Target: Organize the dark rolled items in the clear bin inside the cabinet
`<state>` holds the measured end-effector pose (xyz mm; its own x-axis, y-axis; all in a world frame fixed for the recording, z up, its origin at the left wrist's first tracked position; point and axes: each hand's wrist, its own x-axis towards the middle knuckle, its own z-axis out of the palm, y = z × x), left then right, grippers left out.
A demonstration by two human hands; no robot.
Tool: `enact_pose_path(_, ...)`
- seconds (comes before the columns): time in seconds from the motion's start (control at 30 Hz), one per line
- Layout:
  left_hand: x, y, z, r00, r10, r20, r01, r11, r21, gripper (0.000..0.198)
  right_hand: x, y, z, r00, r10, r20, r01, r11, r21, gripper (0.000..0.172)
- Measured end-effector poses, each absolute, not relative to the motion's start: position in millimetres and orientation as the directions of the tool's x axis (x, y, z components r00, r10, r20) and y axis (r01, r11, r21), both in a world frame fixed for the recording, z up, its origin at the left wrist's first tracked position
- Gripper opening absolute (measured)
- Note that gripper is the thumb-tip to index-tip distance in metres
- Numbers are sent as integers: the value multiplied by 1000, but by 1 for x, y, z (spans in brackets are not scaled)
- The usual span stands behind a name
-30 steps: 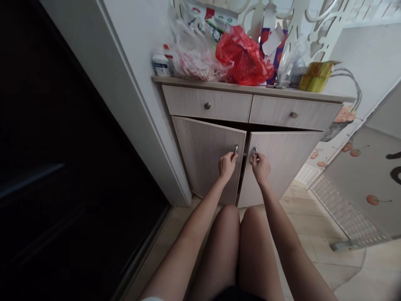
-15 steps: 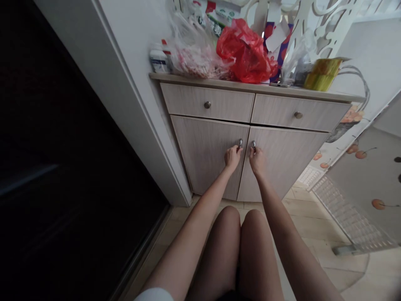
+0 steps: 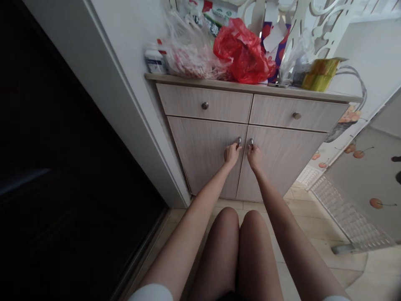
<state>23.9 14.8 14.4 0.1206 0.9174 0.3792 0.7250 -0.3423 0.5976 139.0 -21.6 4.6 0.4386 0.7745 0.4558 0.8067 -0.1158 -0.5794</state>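
Observation:
A low wood-grain cabinet (image 3: 244,138) stands straight ahead, with two drawers above two doors. Both doors are closed and meet at the centre. My left hand (image 3: 232,154) grips the small metal pull (image 3: 239,141) of the left door (image 3: 200,154). My right hand (image 3: 255,157) has hold of the matching pull (image 3: 251,142) on the right door (image 3: 282,163). Two round drawer knobs (image 3: 204,105) (image 3: 296,115) sit above my hands, untouched. My bare knees (image 3: 238,246) show below my arms.
Red plastic bag (image 3: 244,54), clear bag (image 3: 191,54), white bottle (image 3: 154,61) and yellow-green package (image 3: 318,75) crowd the cabinet top. A dark sliding door (image 3: 78,125) fills the left. Beige floor tiles (image 3: 307,213) lie to the right, beside a cherry-printed panel (image 3: 369,175).
The two doors have swung from ajar, with a dark gap, to closed. My hands have moved inward and closer together with them, and the view has shifted slightly.

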Motion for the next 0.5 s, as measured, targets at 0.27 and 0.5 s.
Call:
enact_pose_path(0.27,22,11,25,141,924,355,734,-338,589,21,142,-19,5,436,784,441,812,-131,-569,46)
enact_pose_path(0.5,5,9,40,34,936,350,679,-278,680,51,169,-34,8,462,785,412,670,-5,-743,63)
